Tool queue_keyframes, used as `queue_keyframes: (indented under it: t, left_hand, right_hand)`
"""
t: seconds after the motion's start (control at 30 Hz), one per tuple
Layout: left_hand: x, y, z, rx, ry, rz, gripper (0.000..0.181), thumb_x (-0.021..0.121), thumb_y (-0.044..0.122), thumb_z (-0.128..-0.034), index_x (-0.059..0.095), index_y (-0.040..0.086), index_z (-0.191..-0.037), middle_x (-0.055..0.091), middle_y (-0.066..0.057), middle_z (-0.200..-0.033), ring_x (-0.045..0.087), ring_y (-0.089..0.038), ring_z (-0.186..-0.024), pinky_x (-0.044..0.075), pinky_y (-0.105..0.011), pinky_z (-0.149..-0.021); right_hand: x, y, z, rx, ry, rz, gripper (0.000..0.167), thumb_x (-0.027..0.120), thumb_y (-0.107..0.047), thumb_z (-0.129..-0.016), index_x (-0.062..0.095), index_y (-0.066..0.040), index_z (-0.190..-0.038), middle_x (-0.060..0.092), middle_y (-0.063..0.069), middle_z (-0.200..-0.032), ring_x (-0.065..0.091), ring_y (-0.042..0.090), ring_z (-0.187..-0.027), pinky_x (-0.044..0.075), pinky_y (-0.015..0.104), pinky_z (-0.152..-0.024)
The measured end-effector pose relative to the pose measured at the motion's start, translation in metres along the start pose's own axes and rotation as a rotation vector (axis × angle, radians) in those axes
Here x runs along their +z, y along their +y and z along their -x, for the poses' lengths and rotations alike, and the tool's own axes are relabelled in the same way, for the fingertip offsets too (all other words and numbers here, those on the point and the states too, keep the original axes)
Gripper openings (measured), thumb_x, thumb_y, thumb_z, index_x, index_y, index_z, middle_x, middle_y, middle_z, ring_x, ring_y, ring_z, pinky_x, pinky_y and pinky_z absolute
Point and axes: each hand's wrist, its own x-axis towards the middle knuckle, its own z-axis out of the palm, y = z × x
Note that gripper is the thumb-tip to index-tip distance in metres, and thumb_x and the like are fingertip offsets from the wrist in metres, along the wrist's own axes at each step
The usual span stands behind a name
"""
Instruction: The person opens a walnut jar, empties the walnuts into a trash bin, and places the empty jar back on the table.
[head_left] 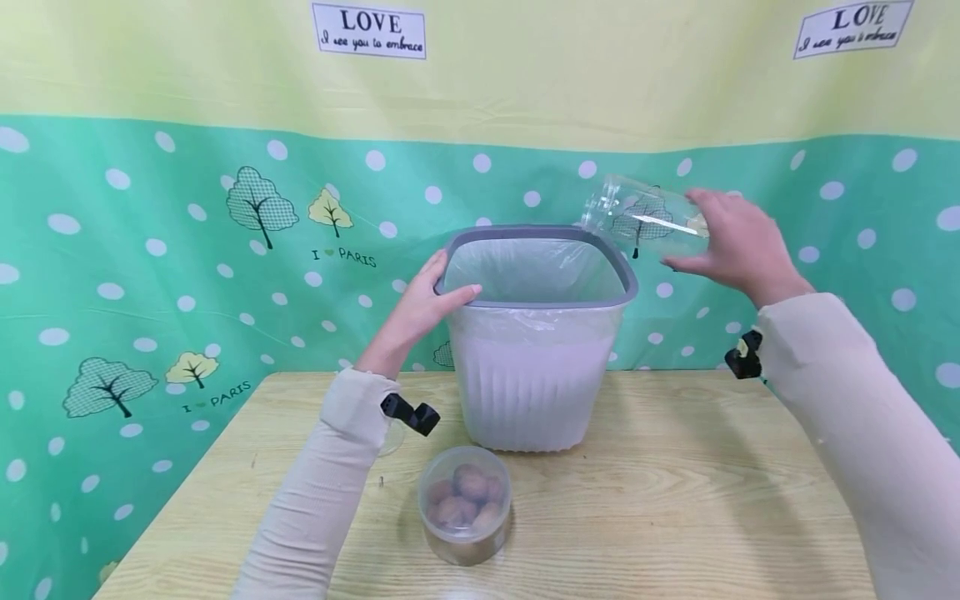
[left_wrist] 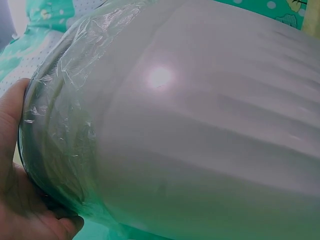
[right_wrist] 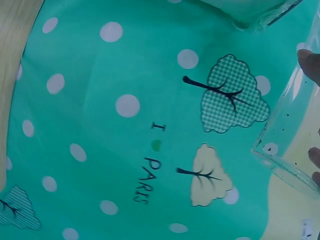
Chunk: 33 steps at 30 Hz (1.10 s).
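Observation:
A white ribbed trash can (head_left: 532, 375) with a grey rim and a clear plastic liner stands on the table. My left hand (head_left: 423, 304) grips its rim at the left, thumb over the front edge; the left wrist view also shows that hand (left_wrist: 30, 200) at the liner-covered rim. My right hand (head_left: 738, 237) holds a clear jar (head_left: 645, 217) by its base end, tipped sideways with its mouth over the can's right back rim. Nothing solid shows inside the jar, though small dark specks cling to its wall (right_wrist: 285, 125) in the right wrist view.
A round clear tub (head_left: 465, 542) of several brown, rounded items, perhaps nuts, sits in front of the can. A clear round lid-like disc (head_left: 392, 437) lies partly behind my left forearm. Behind the wooden table (head_left: 675, 500) hangs a green and yellow printed cloth (head_left: 300, 292).

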Motion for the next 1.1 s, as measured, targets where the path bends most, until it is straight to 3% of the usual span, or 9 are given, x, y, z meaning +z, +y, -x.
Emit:
queue_keyframes:
  t: [0.1,0.43,0.7,1.1]
  left_hand:
    - [0.000,0.000,-0.001,-0.002,0.001,-0.001,0.093,0.066,0.043,-0.0844,0.011,0.008,-0.151,0.004,-0.003,-0.159,0.001,-0.017,-0.144,0.008,-0.039,-0.116]
    - [0.000,-0.001,0.000,0.031,0.002,0.005,0.091,0.066,0.040,-0.0850,0.013,0.007,-0.151,0.006,-0.005,-0.158,0.004,-0.021,-0.144,0.011,-0.040,-0.116]
    - [0.000,0.001,0.002,0.007,0.002,0.004,0.090,0.065,0.040,-0.0858,0.012,0.007,-0.151,0.006,-0.006,-0.159,0.003,-0.019,-0.144,0.010,-0.039,-0.116]
    - [0.000,0.000,0.001,0.000,0.002,-0.009,0.092,0.065,0.043,-0.0851,0.011,0.008,-0.151,0.004,-0.002,-0.159,0.001,-0.018,-0.144,0.009,-0.039,-0.116]
  right_hand:
    - [0.005,0.005,0.005,0.041,0.003,-0.059,0.093,0.078,-0.038,-0.074,0.031,0.003,-0.143,0.044,0.029,-0.136,0.045,0.047,-0.114,0.042,0.064,-0.088]
    - [0.022,0.017,0.021,0.168,-0.020,-0.232,0.094,0.075,-0.045,-0.076,0.029,0.002,-0.143,0.041,0.029,-0.138,0.040,0.048,-0.121,0.036,0.065,-0.094]
    - [0.035,0.023,0.033,0.252,0.040,-0.385,0.087,0.076,-0.046,-0.075,0.034,-0.001,-0.138,0.043,0.023,-0.139,0.041,0.046,-0.122,0.038,0.065,-0.089]
    - [0.052,0.026,0.045,0.369,0.065,-0.577,0.095,0.071,-0.047,-0.079,0.020,-0.004,-0.146,0.034,0.020,-0.146,0.033,0.043,-0.131,0.035,0.064,-0.096]
